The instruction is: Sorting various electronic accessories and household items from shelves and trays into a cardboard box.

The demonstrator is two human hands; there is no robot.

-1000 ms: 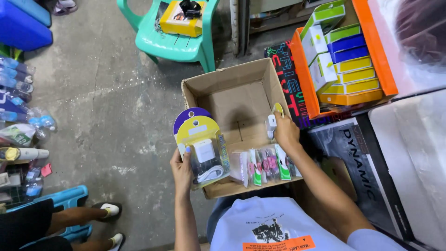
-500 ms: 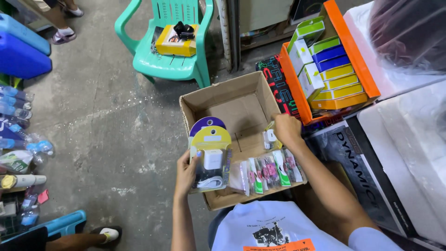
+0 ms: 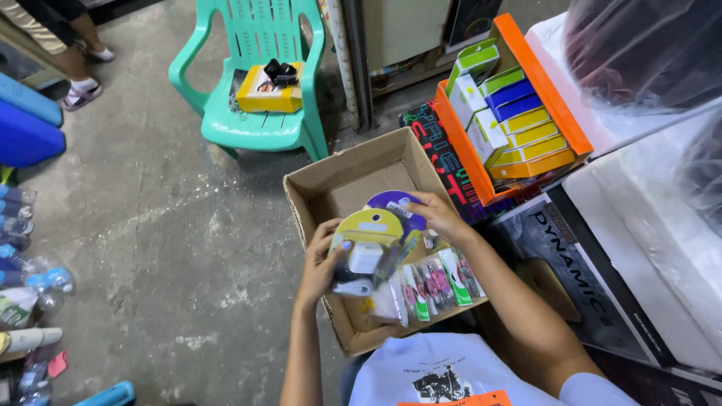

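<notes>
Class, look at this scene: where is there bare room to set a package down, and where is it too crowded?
Free: the far half of the cardboard box floor, and the concrete floor between box, green chair and bottles. Crowded: the box's near end, filled with small packets, both hands and the blister packs; the orange tray is full.

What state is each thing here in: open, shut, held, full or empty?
Cardboard box: open, flaps up, partly filled.
Blister packs: held by both hands over the box.
Left hand: gripping the packs.
Right hand: gripping the packs' top.
Orange display tray: open, full of small boxes.
Green chair: upright, yellow box on seat.
</notes>
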